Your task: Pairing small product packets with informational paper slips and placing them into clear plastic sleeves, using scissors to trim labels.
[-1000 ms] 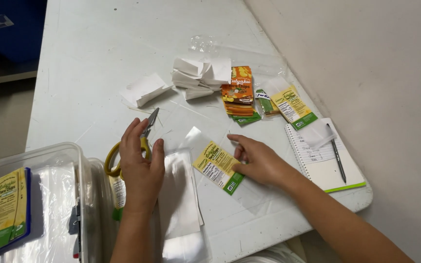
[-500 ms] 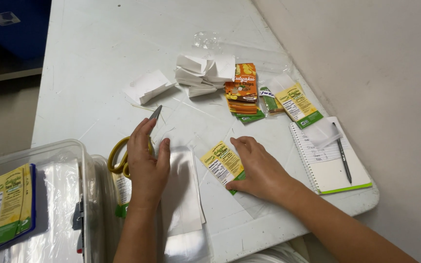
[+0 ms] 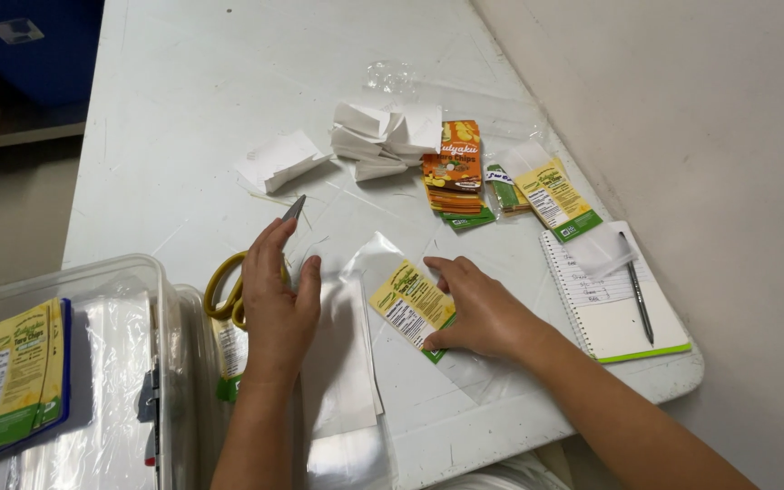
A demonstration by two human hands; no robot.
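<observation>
The left hand (image 3: 276,308) lay flat on the table (image 3: 165,118), covering the scissors (image 3: 238,277), whose blade tip stuck out just beyond its fingers. Just right of that hand lay a stack of clear bags (image 3: 342,363); right of those, the right hand (image 3: 483,313) pressed on a label (image 3: 410,304) inside a clear bag. Left of the left hand stood a plastic bin (image 3: 65,381) with labels in it. Beyond both hands lay folded paper pieces (image 3: 383,136) and a pile of printed labels (image 3: 454,172). Right of the right hand lay a notebook (image 3: 614,308), a pen (image 3: 639,290) on it.
</observation>
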